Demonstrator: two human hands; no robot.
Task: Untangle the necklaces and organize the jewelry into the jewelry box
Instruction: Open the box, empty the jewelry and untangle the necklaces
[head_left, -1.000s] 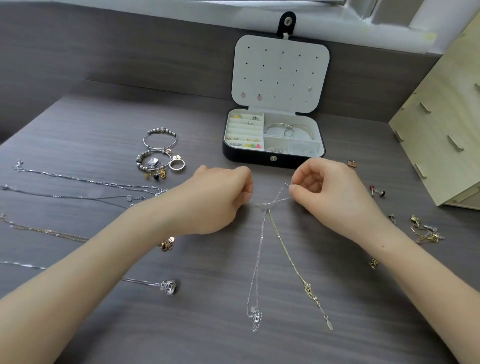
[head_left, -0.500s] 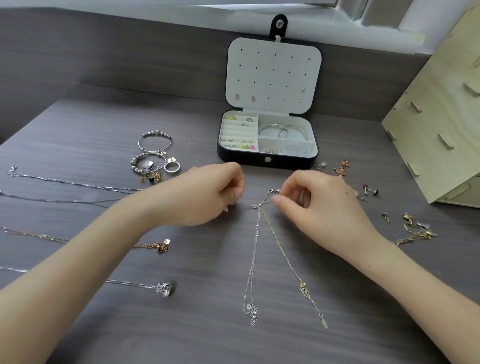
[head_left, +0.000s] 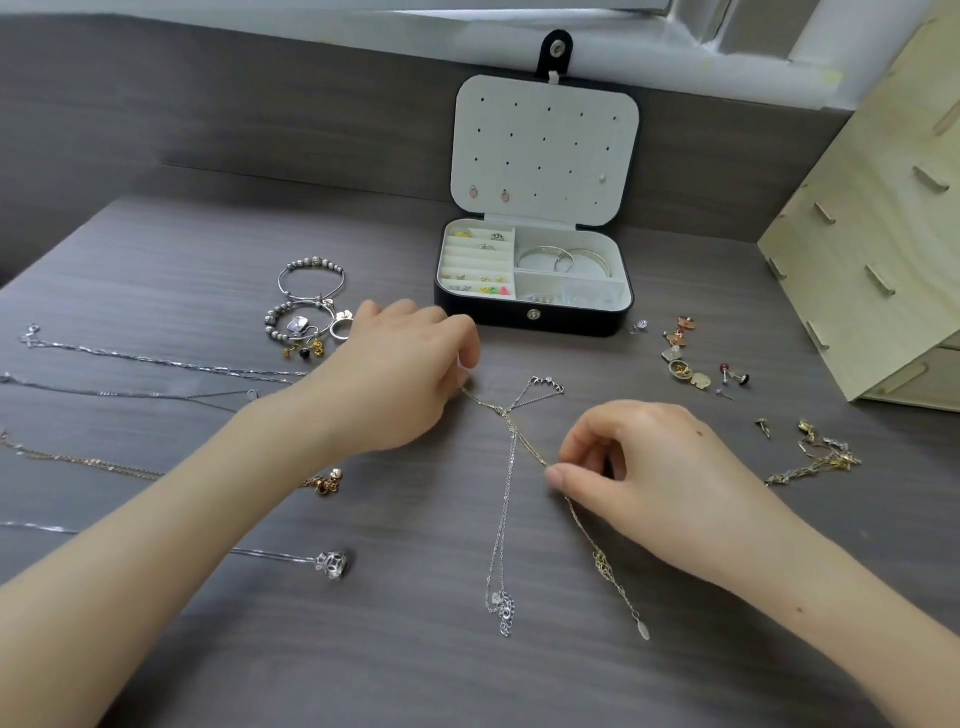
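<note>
Gold necklace (head_left: 582, 525) and silver necklace (head_left: 506, 493), knotted on the counter (head_left: 415, 649): left hand (head_left: 395, 379) and right hand (head_left: 649, 467) pinch the gold chain either side, seemingly to draw it free.

This is looking like a home desk, not a shop or workshop. A dark grey wood-grain laminate desktop (head_left: 415, 675) is running back to a matching raised panel (head_left: 260, 104) under a white window sill (head_left: 675, 57). A small black jewellery box (head_left: 530, 323) with white lining is standing open on it, a pale slotted plywood organiser (head_left: 883, 234) is sitting at right, and a thin gold chain necklace (head_left: 587, 535) and beaded silver bangles (head_left: 311, 262) are lying out.
</note>
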